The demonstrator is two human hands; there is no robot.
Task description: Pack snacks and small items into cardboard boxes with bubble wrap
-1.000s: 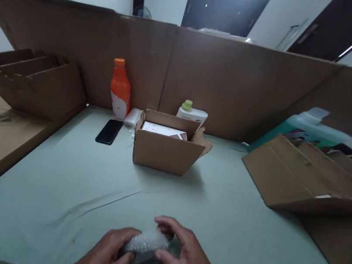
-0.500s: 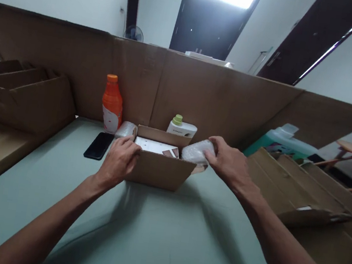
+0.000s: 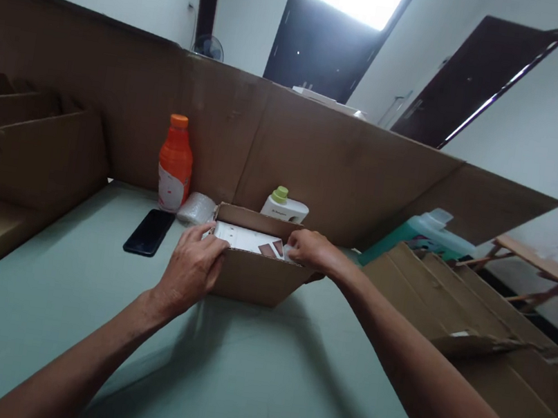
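Note:
In the middle stands an open cardboard box point(image 3: 252, 278) with a white box point(image 3: 240, 237) inside, which bears brown printed shapes near its right end. My left hand point(image 3: 192, 262) grips the near left corner of the cardboard box, its fingers closed over the rim. At the opposite end, my right hand point(image 3: 312, 250) reaches over the edge with bent fingers, down beside the white box. A sliver of bubble wrap point(image 3: 287, 252) shows under those fingertips; the bulk of it is hidden by the hand and the box wall.
Left of the box are a bubble wrap roll point(image 3: 197, 209), an orange bottle point(image 3: 175, 165) and a black phone point(image 3: 149, 232). Behind it stands a white bottle with a green cap point(image 3: 284, 208). Cardboard boxes point(image 3: 30, 151) flank the left; folded cardboard point(image 3: 418, 293) and a teal jug point(image 3: 419, 237) lie right.
My right hand has moved left and down, taking the bubble wrap from beside the box into its right end. My left hand stays at the left corner. The view has tilted slightly.

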